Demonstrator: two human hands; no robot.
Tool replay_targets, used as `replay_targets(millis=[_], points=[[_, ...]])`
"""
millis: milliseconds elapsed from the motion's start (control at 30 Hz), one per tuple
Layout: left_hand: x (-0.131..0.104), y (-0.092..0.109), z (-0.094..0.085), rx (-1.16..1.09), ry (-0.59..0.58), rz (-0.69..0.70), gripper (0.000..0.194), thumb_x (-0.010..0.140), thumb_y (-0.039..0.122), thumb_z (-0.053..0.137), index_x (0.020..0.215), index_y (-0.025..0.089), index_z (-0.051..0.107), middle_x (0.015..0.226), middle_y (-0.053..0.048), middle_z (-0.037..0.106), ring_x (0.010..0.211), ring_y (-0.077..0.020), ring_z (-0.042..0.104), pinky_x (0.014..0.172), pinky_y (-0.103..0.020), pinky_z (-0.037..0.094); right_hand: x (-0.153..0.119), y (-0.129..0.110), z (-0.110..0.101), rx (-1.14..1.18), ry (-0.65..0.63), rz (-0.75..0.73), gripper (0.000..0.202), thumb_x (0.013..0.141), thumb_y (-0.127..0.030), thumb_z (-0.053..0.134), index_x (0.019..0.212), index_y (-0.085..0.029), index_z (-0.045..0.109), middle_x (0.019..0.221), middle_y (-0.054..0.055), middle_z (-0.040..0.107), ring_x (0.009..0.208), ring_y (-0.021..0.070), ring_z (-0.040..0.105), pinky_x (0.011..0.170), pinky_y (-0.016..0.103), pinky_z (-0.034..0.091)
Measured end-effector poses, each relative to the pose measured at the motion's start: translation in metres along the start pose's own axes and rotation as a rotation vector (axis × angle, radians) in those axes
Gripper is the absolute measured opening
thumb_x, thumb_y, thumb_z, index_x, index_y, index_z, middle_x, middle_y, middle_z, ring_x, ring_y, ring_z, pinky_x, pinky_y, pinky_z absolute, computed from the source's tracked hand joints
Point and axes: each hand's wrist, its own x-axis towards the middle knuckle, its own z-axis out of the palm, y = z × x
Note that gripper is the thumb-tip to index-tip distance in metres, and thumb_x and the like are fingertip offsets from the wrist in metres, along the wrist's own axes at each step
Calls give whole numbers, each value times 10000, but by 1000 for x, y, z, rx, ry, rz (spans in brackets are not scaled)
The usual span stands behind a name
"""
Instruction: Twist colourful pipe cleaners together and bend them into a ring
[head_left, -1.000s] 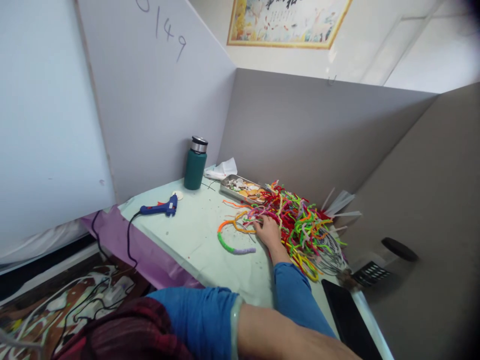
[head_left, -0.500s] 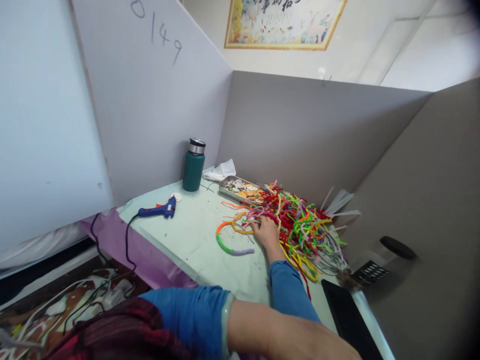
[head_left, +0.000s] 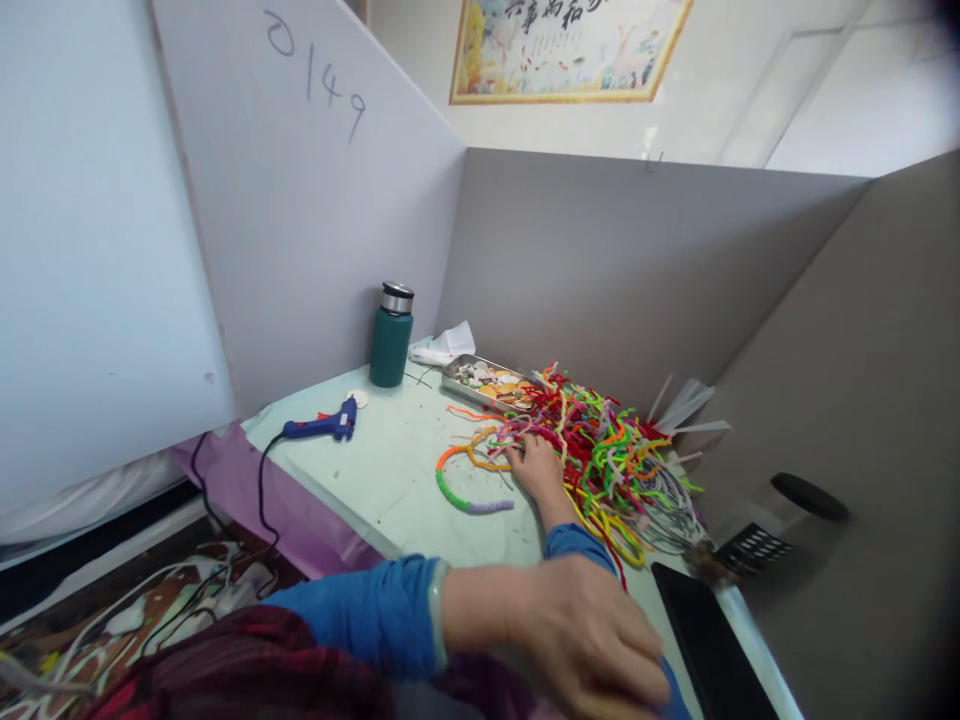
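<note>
My right hand [head_left: 538, 468] rests at the left edge of a tangled heap of coloured pipe cleaners [head_left: 600, 440], its thumb and fingers reaching forward, slightly apart, among the strands. Just left of it a curved, wrapped pipe-cleaner piece in orange, green and lavender [head_left: 454, 496] lies on the table, touching a yellow loop. My left hand [head_left: 589, 640] is close to the camera, crossing over my right forearm near its blue sleeve [head_left: 577, 545]. It shows its back, with the fingers curled down; what they hold, if anything, is hidden.
A blue glue gun [head_left: 322, 425] with a cord lies at left beside a pale disc. A green bottle [head_left: 391, 338] stands behind it. A metal tray of small discs [head_left: 487, 382], a black slab [head_left: 712, 640] and a clear container [head_left: 754, 540] are around the heap. Grey partitions enclose the table.
My left hand has drawn back to the left into view; before, only its forearm showed across the lower edge. My right hand stays at the heap. The view has shifted slightly.
</note>
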Motion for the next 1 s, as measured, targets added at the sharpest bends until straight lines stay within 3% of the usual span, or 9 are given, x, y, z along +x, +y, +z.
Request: replay_targets(millis=[100, 167, 267, 367, 467, 667, 800, 900, 1000], points=[[-38, -37, -22, 178, 159, -278, 388, 816, 496, 488, 598, 191, 589, 651, -64, 592, 730, -160, 552, 753, -276, 420, 2, 2, -3, 52, -26, 9, 369, 883, -407, 411, 1120, -171, 566, 1062, 107, 601, 996, 215, 517, 822, 294, 355], [-64, -63, -37, 288, 223, -609, 299, 845, 407, 470, 774, 178, 650, 789, -83, 632, 808, -174, 555, 788, -290, 414, 3, 2, -8, 62, -52, -1, 354, 875, -396, 431, 1116, -180, 574, 1057, 102, 601, 984, 209, 524, 801, 287, 360], [-99, -99, -48, 492, 177, -1182, 286, 845, 307, 449, 864, 120, 665, 871, -155, 629, 885, -243, 553, 778, -339, 416, 3, -6, -19, 31, -21, -33, 303, 844, -388, 489, 1028, -186, 622, 1044, 104, 596, 964, 218, 521, 761, 292, 362], [-121, -123, -45, 516, 86, -1469, 280, 824, 271, 455, 916, 108, 664, 955, -179, 624, 942, -284, 552, 765, -357, 422, -2, -19, -28, 13, 143, -46, 226, 857, -327, 479, 911, -192, 652, 1010, 92, 598, 960, 219, 500, 794, 306, 342], [-130, -132, -38, 481, 88, -1487, 276, 815, 300, 468, 942, 142, 655, 979, -153, 632, 938, -260, 568, 764, -329, 421, -14, -31, -30, 91, 233, -95, 205, 863, -295, 480, 932, -200, 648, 990, 72, 603, 936, 199, 498, 796, 292, 341], [-136, -133, -35, 239, 211, -1455, 228, 803, 240, 448, 870, 160, 652, 916, -90, 656, 868, -182, 588, 748, -252, 413, -29, -29, -23, 186, 134, -165, 194, 860, -307, 502, 863, -214, 672, 899, 50, 646, 912, 192, 526, 831, 294, 339], [-142, -131, -30, 241, 240, -1357, 202, 746, 184, 498, 891, 170, 637, 926, -90, 634, 904, -202, 573, 759, -261, 407, -30, -24, -25, 211, 33, -133, 236, 865, -345, 483, 835, -224, 683, 900, 50, 668, 926, 194, 552, 829, 278, 366], [-144, -130, -27, 253, 243, -1366, 222, 733, 132, 503, 917, 165, 622, 916, -98, 622, 893, -211, 572, 759, -277, 409, -30, -26, -29, 234, -19, -93, 238, 853, -368, 493, 828, -233, 687, 913, 46, 676, 913, 194, 573, 792, 267, 394], [-143, -130, -28, 290, 373, -1350, 278, 768, 106, 471, 1008, 164, 597, 982, -95, 604, 935, -197, 556, 798, -276, 405, -28, -25, -32, 307, 6, -57, 268, 858, -382, 473, 835, -230, 692, 932, 49, 683, 916, 190, 586, 799, 265, 402]])
